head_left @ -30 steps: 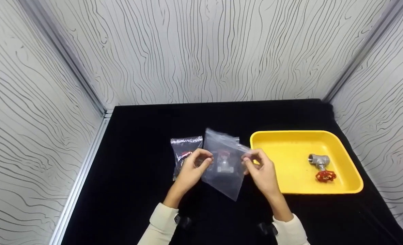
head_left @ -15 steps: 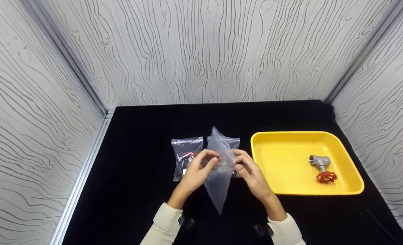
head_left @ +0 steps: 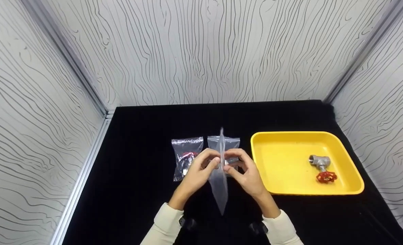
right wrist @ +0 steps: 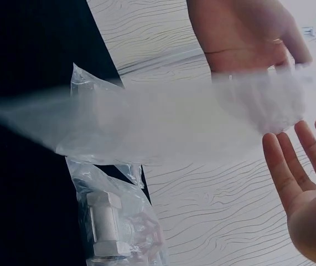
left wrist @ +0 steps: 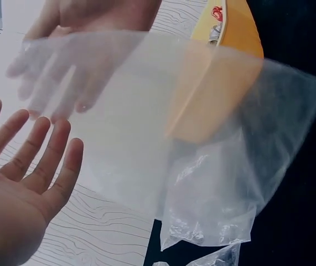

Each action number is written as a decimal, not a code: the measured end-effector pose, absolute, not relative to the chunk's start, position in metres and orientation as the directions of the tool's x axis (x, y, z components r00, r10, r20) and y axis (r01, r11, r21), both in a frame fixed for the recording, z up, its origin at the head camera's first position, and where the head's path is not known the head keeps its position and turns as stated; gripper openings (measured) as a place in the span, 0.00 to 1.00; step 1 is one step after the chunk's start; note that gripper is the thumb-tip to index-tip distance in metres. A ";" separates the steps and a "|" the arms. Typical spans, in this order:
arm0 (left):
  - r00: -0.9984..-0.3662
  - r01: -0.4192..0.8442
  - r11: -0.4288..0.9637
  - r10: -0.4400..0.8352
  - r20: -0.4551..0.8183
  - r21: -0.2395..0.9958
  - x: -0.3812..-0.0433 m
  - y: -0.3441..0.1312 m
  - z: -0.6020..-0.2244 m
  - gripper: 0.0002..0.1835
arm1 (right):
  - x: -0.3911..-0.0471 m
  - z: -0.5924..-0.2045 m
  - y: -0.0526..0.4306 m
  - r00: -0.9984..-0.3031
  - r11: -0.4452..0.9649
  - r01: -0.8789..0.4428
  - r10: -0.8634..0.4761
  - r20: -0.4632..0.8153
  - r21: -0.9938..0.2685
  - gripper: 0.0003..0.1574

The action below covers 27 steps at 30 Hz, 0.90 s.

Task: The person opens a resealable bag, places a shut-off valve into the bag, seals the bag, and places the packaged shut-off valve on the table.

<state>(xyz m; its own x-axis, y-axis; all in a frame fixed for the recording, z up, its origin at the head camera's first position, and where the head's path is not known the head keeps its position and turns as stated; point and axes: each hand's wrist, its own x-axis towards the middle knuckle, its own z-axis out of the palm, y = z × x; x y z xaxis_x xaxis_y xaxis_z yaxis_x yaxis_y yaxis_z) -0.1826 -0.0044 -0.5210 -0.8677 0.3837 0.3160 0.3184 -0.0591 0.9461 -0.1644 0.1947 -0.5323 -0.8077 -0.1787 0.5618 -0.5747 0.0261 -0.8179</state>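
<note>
A thin clear plastic bag (head_left: pixel 219 190) hangs nearly edge-on between my two hands. My left hand (head_left: pixel 198 172) pinches it from the left, thumb and index finger at its upper half. From the right, my right hand (head_left: pixel 248 175) pinches it at about the same height. Spread broadly across the left wrist view, the bag (left wrist: pixel 130 122) looks flat with nothing inside. Behind it on the black cloth lies a clear zip bag (head_left: pixel 234 141), partly hidden; the right wrist view shows a metal valve (right wrist: pixel 105 224) inside that one.
Left of the hands lies another zip bag (head_left: pixel 182 146) containing a valve with a red handwheel. A yellow tray (head_left: pixel 279 170) stands on the right, holding a loose metal valve (head_left: pixel 320 160) with a red handwheel. Patterned white panels (head_left: pixel 201 61) enclose the black-covered table.
My right hand has moved left towards my left hand. The bag between them has turned from facing the head camera to nearly edge-on, uncovering more of the bagged valve behind.
</note>
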 end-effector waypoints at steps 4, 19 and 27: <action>-0.873 0.306 -0.062 0.379 0.306 0.950 -0.182 -0.005 -0.519 0.11 | -0.167 -0.536 0.192 -0.792 0.043 -0.594 -0.205 0.575 -0.803 0.28; -0.877 0.332 -0.019 0.361 0.316 0.943 -0.182 -0.003 -0.516 0.11 | -0.170 -0.540 0.193 -0.791 0.046 -0.591 -0.231 0.567 -0.805 0.18; -0.876 0.291 -0.005 0.399 0.269 0.957 -0.180 -0.001 -0.518 0.11 | -0.169 -0.531 0.190 -0.834 0.092 -0.549 -0.128 0.537 -0.831 0.10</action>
